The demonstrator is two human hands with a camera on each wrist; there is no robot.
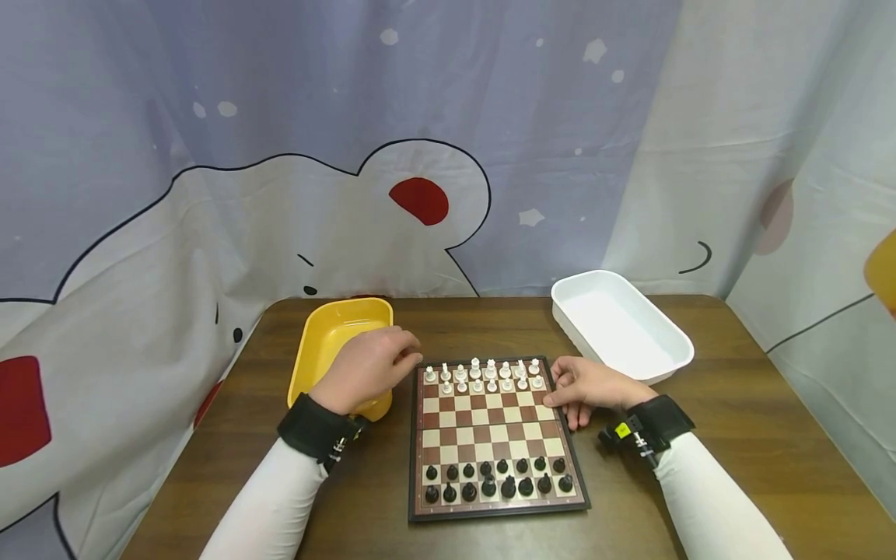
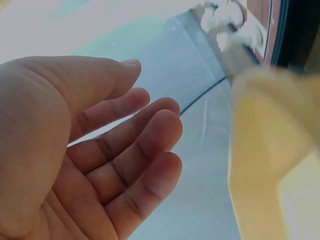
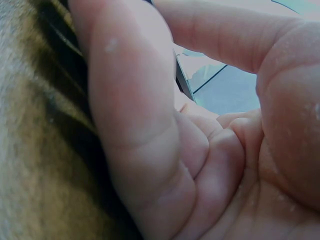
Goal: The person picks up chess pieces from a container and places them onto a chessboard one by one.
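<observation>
A brown-and-cream chessboard (image 1: 488,434) with a dark frame lies on the table in the head view. White chess pieces (image 1: 491,370) stand in two rows along its far side, black chess pieces (image 1: 488,487) in two rows along its near side. My right hand (image 1: 593,386) grips the board's right edge near the white pieces, thumb over the frame and the other fingers curled beside it. Close to the far left corner hovers my left hand (image 1: 371,364), partly over the yellow tray. Its fingers (image 2: 160,132) are loosely bent with nothing between them.
The yellow tray (image 1: 318,330) sits left of the board, partly hidden by my left hand and wrist. A white tray (image 1: 623,327) stands at the back right, just behind my right hand. A patterned curtain (image 1: 546,155) hangs behind the wooden table (image 1: 721,365).
</observation>
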